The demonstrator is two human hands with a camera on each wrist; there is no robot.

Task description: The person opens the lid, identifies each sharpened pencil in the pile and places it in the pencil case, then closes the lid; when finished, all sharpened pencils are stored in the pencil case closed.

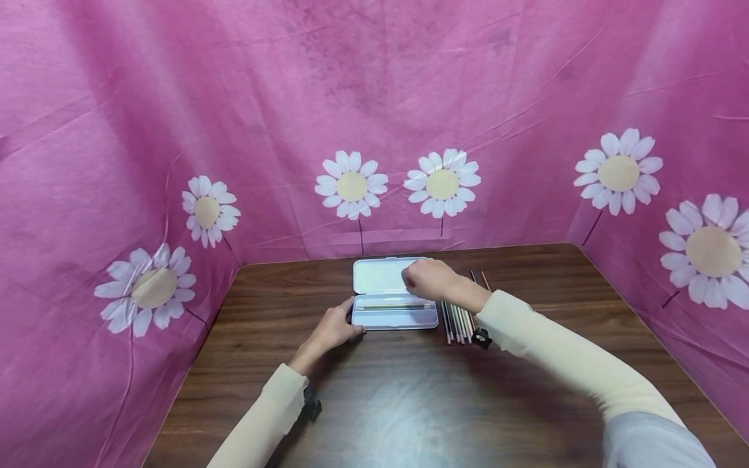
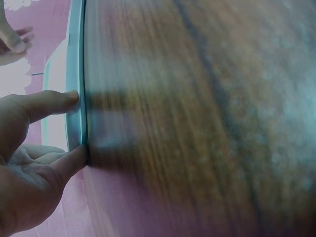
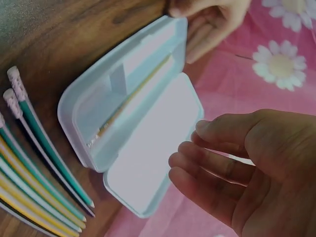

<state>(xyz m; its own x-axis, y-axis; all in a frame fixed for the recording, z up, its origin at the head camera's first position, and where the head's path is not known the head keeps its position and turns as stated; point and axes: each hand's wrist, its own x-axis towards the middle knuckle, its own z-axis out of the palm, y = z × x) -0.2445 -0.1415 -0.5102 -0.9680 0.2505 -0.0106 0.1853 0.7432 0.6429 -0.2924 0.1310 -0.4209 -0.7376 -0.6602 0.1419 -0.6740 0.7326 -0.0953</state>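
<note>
A white pencil case (image 1: pixel 393 319) lies open on the table, its lid (image 1: pixel 377 277) folded back toward the pink cloth. Inside the case, a yellowish pencil (image 3: pixel 136 97) lies lengthwise near the hinge side. My left hand (image 1: pixel 333 327) holds the case at its left end, with the thumb on the front wall, as the left wrist view shows. Above the right part of the lid hovers my right hand (image 1: pixel 433 281). Its fingers (image 3: pixel 212 160) are loosely curled with nothing between them. To the right of the case lie several pencils (image 1: pixel 459 324) side by side, partly hidden by the right forearm.
The brown wooden table (image 1: pixel 386 390) is bordered by pink cloth (image 1: pixel 281 130) with white flowers at the back and both sides. A dark wrist strap piece (image 1: pixel 482 338) hangs under the right sleeve, close to the loose pencils.
</note>
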